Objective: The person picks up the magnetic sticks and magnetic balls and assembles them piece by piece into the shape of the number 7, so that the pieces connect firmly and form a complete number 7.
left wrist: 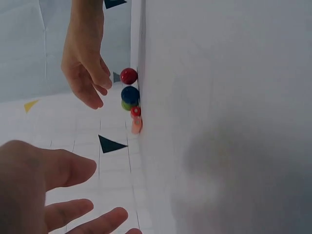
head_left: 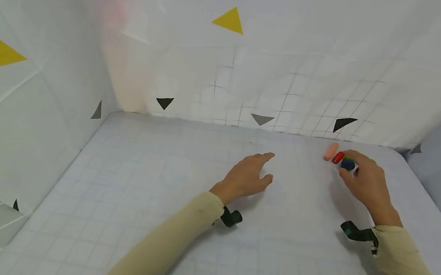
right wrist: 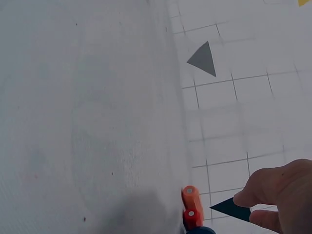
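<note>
A row of small coloured pieces lies on the table at the back right: an orange cylinder (head_left: 331, 151), a red piece (head_left: 338, 157) and a blue bead (head_left: 348, 164). The left wrist view shows the same row: a red ball (left wrist: 128, 76), a blue ball (left wrist: 130, 94), a green piece (left wrist: 126, 105), a small red cylinder (left wrist: 136, 111) and the orange cylinder (left wrist: 137, 126). My right hand (head_left: 363, 177) hovers just beside the blue bead with loosely curled fingers (left wrist: 95, 90), holding nothing. My left hand (head_left: 249, 174) rests palm down mid-table, with fingers (left wrist: 58, 168) spread and nothing in it.
The table (head_left: 153, 203) is covered in pale grid-patterned cloth. Cloth walls (head_left: 296, 73) with yellow and dark triangles close off the back and both sides. In the right wrist view the orange cylinder (right wrist: 191, 198) and the red cylinder (right wrist: 191, 218) lie close to the back wall.
</note>
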Tool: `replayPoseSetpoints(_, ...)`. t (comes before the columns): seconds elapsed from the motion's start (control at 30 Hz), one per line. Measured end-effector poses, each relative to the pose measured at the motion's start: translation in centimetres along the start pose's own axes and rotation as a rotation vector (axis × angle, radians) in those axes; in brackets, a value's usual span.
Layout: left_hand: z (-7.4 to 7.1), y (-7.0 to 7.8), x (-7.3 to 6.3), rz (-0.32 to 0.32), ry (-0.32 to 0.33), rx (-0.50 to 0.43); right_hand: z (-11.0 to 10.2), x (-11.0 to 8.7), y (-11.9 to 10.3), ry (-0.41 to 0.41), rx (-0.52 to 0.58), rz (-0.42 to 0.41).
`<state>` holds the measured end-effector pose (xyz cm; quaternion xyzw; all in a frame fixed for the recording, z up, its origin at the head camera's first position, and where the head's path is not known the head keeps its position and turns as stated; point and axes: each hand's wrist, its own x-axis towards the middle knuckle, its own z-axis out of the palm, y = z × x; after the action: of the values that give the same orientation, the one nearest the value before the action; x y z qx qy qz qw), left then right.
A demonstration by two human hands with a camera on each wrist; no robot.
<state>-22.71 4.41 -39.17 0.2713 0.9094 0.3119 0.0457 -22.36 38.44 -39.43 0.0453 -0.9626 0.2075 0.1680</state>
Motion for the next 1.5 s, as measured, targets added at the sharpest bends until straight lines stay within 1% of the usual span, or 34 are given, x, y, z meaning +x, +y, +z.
replayPoseSetpoints(0.13, 0.7, 0.8, 0.4, 0.018, -0.029, 0.003, -0.2, -0.1, 0.9, -0.042, -0.008, 0.069)
replayPoseSetpoints(0.47, 1.9, 2.3, 1.3, 0.028, -0.055, 0.03, -0.7, 0.0, 2.9, -0.085, -0.029, 0.173)
replayPoseSetpoints(0.73, 3.8, 3.2, 1.8, 0.09, -0.081, 0.165, -0.3, 0.3, 4.4, -0.128, -0.037, 0.242)
replayPoseSetpoints(0.93, 4.3, 3.6, 2.3, 0.084, -0.075, 0.185, -0.2, 0.4, 5.4, -0.157, -0.055, 0.249)
replayPoseSetpoints(1.07, 4.8, 4.2, 2.8, 0.082, -0.096, 0.185, 0.0, 0.1, 5.8, -0.17, -0.056, 0.239)
replayPoseSetpoints(1.23, 5.2, 4.9, 3.1, 0.091, -0.112, 0.187, 0.5, -0.3, 5.5, -0.14, -0.048, 0.21)
replayPoseSetpoints(1.4, 5.4, 5.0, 3.2, 0.089, -0.114, 0.198, 0.9, -0.5, 4.7, -0.131, -0.02, 0.252)
replayPoseSetpoints(1.5, 5.4, 5.0, 3.2, 0.09, -0.12, 0.196, 0.9, -0.6, 4.3, -0.116, -0.006, 0.256)
